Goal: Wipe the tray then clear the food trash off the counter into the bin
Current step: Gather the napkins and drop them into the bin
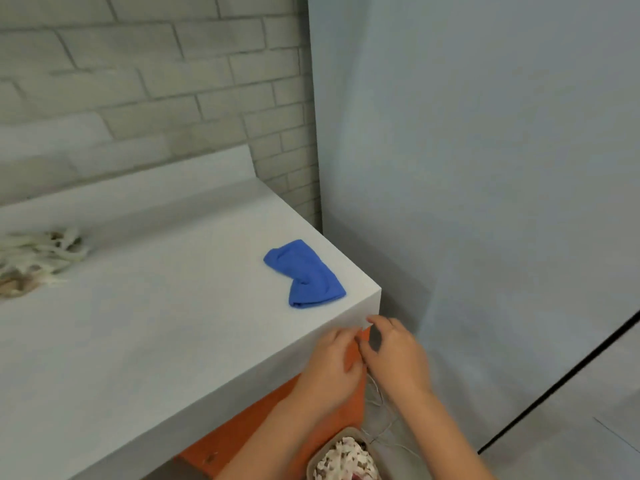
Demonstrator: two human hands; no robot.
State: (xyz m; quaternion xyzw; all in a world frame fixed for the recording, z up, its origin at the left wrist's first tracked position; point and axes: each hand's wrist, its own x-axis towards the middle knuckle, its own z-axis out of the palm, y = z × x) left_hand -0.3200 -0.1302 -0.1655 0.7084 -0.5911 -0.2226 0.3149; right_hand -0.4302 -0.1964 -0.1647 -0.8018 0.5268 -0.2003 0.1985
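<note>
An orange tray (242, 431) hangs tilted below the counter's front edge, near its right corner. My left hand (329, 368) grips the tray's upper end. My right hand (394, 358) pinches the same end from the right, fingers curled at the tray's corner. Below the tray stands a beige bin (313, 460) with pale food scraps (346, 459) in it. A crumpled blue cloth (304, 275) lies on the white counter (156, 323) close to the right corner. A pile of pale food trash (31, 261) sits at the counter's far left, partly cut off by the frame.
A grey brick wall (138, 81) backs the counter, and a plain grey panel (467, 168) stands to the right. Thin white strings (379, 410) dangle beside the tray above the bin. A dark line (554, 386) crosses the floor at right.
</note>
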